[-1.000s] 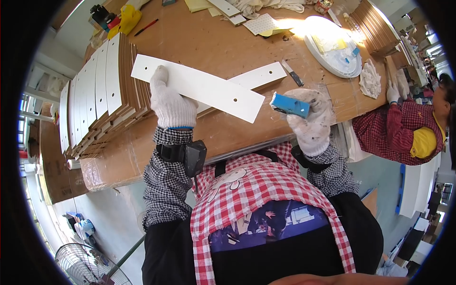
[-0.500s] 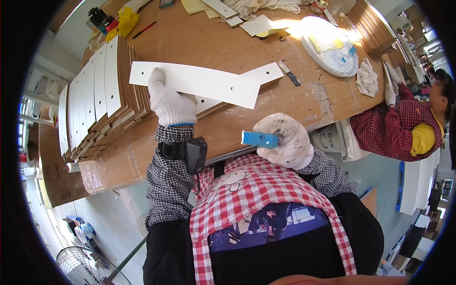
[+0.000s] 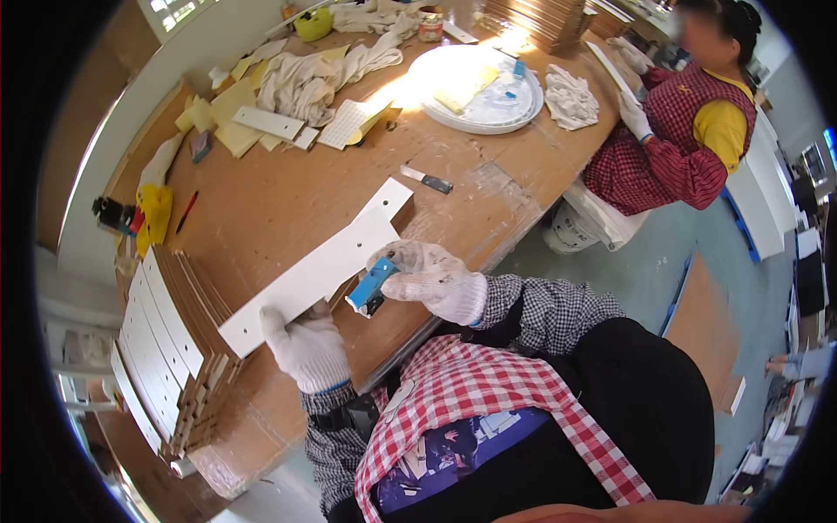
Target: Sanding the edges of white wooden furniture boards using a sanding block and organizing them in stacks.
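Observation:
My left hand point(image 3: 309, 350), in a white knit glove, grips the near left end of a long white board point(image 3: 301, 277) with small holes. The board slants up to the right, above another white board point(image 3: 389, 199) that shows past its far end. In my right hand point(image 3: 440, 283), whose glove is stained, is a small blue block point(image 3: 372, 282) with whitish smears on its lower end. The block is close beside the board's far right end; whether it touches the board I cannot tell.
A putty knife point(image 3: 427, 179) lies beyond the boards. Stacked white-faced boards point(image 3: 157, 322) stand at left. Farther back are a round white lid point(image 3: 418, 103), crumpled cloths point(image 3: 301, 83) and a red pen point(image 3: 187, 212). At right, a co-worker point(image 3: 676, 131) handles a white strip.
My right hand has brought the blue block up beside the board's far end. The board now slants up to the right, and the whole view has turned toward the right.

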`<state>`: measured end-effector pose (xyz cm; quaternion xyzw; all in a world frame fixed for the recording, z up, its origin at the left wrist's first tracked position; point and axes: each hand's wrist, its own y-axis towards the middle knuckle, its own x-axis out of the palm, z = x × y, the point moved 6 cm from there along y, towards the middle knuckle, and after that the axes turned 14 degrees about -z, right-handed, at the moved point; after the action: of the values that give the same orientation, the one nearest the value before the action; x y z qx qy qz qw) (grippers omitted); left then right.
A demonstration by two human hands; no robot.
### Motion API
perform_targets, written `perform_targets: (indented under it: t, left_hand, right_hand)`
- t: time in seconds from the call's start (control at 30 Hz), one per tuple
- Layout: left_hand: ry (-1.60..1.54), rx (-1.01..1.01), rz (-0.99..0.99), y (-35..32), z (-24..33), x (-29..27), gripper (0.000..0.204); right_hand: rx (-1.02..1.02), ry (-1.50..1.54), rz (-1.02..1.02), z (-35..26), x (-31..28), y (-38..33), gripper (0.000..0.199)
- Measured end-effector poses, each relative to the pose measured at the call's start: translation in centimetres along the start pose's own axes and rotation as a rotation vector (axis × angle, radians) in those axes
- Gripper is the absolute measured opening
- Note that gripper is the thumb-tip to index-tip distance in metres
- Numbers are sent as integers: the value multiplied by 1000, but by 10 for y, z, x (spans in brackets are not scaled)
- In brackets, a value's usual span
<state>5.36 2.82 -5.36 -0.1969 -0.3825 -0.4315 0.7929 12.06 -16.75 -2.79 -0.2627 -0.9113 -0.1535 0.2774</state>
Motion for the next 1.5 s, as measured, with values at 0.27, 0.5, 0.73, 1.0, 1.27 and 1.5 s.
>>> perform_targets:
  t: [0.27, 0.5, 0.73, 1.0, 1.27, 1.5]
  left_hand:
    - [255, -189, -434, -41, -1, -7, 81]
    - [335, -591, -389, -67, 8, -40, 102]
    - [467, -1006, -632, -54, -34, -21, 109]
    - [338, -1513, -850, -23, -44, -46, 92]
    - [236, -1619, -762, -40, -48, 11, 68]
    - [269, -1629, -816, -31, -72, 8, 78]
  right_hand:
    - [-156, -31, 168, -6, -60, -9, 27]
    - [19, 40, 163, 11, -93, -12, 29]
    - [-4, 100, 208, 13, -109, -15, 27]
    - [-119, 138, 217, 24, -104, -13, 30]
    - [-160, 92, 320, 21, -107, -28, 30]
    - [-123, 14, 356, 26, -100, -23, 43]
